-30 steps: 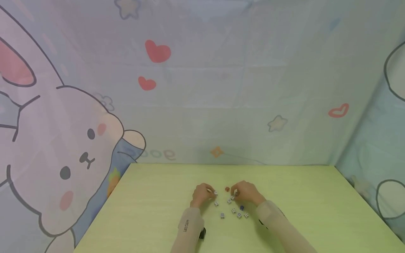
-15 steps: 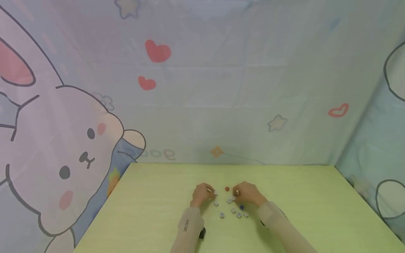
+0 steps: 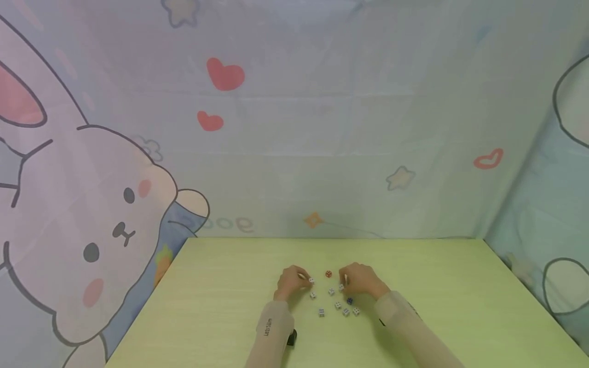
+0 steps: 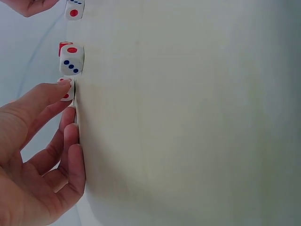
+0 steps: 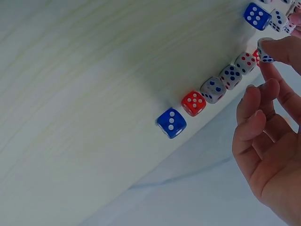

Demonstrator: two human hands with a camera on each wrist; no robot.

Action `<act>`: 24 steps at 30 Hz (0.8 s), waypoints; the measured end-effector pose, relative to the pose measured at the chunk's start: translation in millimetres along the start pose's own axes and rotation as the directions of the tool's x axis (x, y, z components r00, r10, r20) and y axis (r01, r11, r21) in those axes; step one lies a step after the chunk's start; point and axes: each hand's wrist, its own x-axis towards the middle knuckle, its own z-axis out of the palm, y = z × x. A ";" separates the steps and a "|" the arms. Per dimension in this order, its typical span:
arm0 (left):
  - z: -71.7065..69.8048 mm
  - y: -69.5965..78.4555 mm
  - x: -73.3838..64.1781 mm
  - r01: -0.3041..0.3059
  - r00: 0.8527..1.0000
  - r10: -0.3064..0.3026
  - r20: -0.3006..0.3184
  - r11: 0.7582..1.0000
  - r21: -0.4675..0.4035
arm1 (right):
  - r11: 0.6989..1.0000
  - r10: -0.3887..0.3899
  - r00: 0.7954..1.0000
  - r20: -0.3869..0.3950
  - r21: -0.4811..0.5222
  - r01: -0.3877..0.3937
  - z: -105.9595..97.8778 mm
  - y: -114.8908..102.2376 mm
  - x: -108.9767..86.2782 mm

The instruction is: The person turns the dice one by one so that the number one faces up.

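In the head view my left hand (image 3: 291,282) rests at the left of a scatter of small dice. Its thumb and forefinger pinch a white die (image 4: 67,89), red pips showing in the left wrist view. Opposite it, my right hand (image 3: 361,279) pinches a white die (image 5: 265,52) with blue pips between thumb and forefinger. Beside that hand runs a row in the right wrist view: a blue die (image 5: 171,123), a red die (image 5: 193,103) and several white ones (image 5: 213,90). The right hand seems to hide this row from the head camera.
Between the hands lie a red die (image 3: 329,274) and a white die (image 3: 331,292). Nearer the person are a blue die (image 3: 349,301) and several white dice (image 3: 338,305). The pale yellow table (image 3: 207,306) ends at a printed cloth backdrop (image 3: 294,153).
The right hand's fingers have closed on a white die and drawn it slightly right, away from its neighbour. The left hand stays in place. The head view has shifted slightly.
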 end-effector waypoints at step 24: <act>-1.5 1.2 -1.7 0.004 1.000 -0.004 0.012 1.000 0.024 | 0.966 -0.040 0.999 -0.024 0.254 0.045 6.3 15.3 -11.7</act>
